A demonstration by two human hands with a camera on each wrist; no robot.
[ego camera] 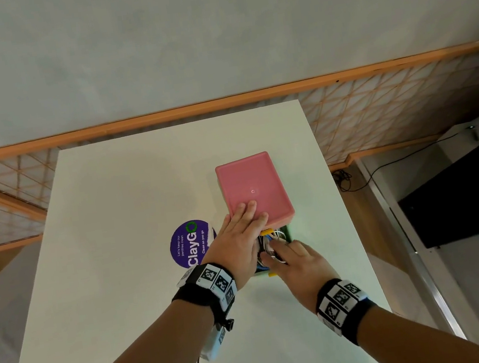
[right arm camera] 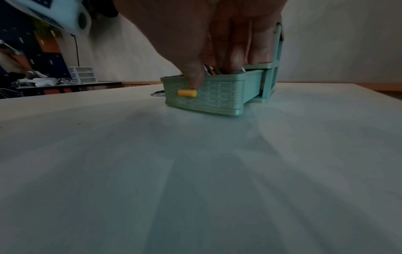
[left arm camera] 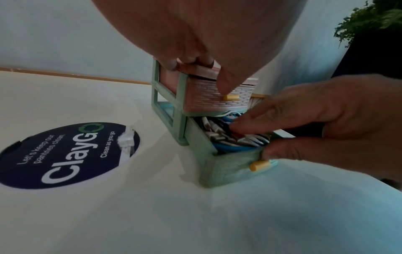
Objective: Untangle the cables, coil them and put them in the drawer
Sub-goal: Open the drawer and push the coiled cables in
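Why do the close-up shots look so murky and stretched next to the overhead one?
Head view: bright, even light, sharp, edges bowed by the wide lens. Left wrist view: the left hand looms huge and soft, the green drawer slightly smeared. Right wrist view: dim and bluish, the table shadowed and blurry.

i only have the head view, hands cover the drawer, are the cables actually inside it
Observer: Yes. The left wrist view shows the cables piled inside the open green drawer.
Operator: what is the right hand doing
Observer: The right hand has its fingers pressing down on the cables and its thumb on the drawer's front wall, just above the yellow knob.
Operator: and the left
Observer: The left hand rests flat on the pink top; its thumb hangs over the pink upper drawer.
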